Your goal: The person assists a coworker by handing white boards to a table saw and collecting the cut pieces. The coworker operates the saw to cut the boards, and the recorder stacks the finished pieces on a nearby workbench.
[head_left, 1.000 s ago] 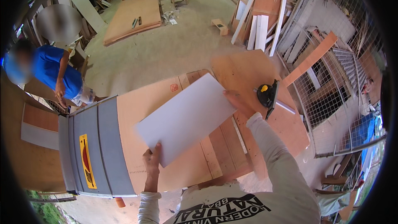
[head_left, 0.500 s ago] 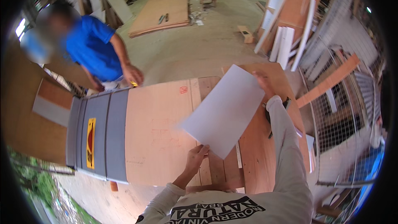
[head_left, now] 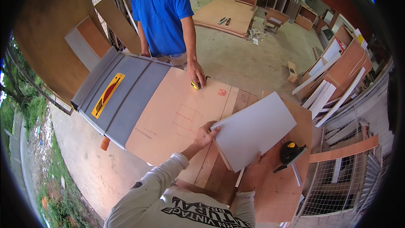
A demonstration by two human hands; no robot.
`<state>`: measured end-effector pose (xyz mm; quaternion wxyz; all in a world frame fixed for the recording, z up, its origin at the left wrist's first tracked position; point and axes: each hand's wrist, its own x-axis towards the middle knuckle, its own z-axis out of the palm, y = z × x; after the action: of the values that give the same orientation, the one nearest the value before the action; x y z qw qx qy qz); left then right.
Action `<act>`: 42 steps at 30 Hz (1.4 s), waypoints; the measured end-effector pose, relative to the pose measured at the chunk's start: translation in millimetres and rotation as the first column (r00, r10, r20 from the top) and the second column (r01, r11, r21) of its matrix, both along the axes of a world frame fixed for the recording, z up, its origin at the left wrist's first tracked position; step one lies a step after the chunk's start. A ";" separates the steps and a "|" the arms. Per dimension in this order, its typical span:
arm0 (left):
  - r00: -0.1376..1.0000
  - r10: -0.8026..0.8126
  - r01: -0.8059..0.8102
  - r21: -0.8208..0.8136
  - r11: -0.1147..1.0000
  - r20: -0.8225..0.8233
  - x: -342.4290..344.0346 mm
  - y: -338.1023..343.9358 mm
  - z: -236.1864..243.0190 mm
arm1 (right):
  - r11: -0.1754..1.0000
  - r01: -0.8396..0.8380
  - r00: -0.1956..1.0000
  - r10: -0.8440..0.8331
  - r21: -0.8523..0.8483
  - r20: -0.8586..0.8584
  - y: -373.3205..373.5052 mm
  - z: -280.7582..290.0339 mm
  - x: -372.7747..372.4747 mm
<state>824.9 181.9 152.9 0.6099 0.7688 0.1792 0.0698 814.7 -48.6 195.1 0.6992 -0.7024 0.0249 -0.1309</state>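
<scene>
A flat white rectangular panel (head_left: 259,124) is tilted in front of me above the bench. My left hand (head_left: 206,134) grips its left edge, thumb over the top face. At the near edge is my right hand (head_left: 253,166), closed on the panel with the thumb side showing; most of its fingers are hidden underneath. Below the panel lie wooden planks and a brown board (head_left: 270,198). Right of it, on that board, sits a black tool with a yellow knob (head_left: 291,152). Left of my hands, a plywood sheet (head_left: 173,143) carries red pencil lines.
A table saw (head_left: 135,76) with a grey top and yellow blade insert (head_left: 108,95) adjoins the plywood on the left. Across it stands a co-worker in a blue shirt (head_left: 162,17), a hand at a yellow tape measure (head_left: 195,85). Wood offcuts (head_left: 325,95) and wire mesh (head_left: 329,164) stand at right.
My view has swung left. My left hand has gone from the panel's near corner to its left edge, my right from the far right edge to the near one. The co-worker's hand now reaches over the plywood.
</scene>
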 end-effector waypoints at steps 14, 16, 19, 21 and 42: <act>0.938 -0.347 0.344 -0.119 0.931 -0.009 -32.2 -68.7 12.8 | 0.998 -0.003 0.962 -0.013 -0.059 -0.272 -100.5 -35.0 39.4; 0.933 -0.361 0.360 -0.074 0.930 0.003 -37.8 -83.0 15.6 | 0.999 0.004 0.952 -0.021 -0.054 -0.307 -126.5 -64.4 43.3; 0.965 -0.260 0.261 -0.053 0.964 0.024 -54.2 -90.9 -7.8 | 0.947 -0.259 0.920 0.301 0.188 -0.249 -136.3 -54.4 13.1; 0.969 -0.237 0.237 -0.013 0.971 -0.072 -53.2 -98.4 -7.9 | 0.911 -0.329 0.937 0.347 0.249 -0.033 -144.1 -67.5 -10.5; 0.959 -0.104 -0.028 0.452 0.892 0.263 -150.5 -78.8 -46.3 | 0.586 0.162 0.972 0.046 -0.794 0.232 -128.5 -94.0 -110.5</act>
<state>674.5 103.1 106.6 0.4354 0.8748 0.0547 0.2055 704.2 -177.1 101.0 0.2974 -0.9217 -0.0945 -0.2303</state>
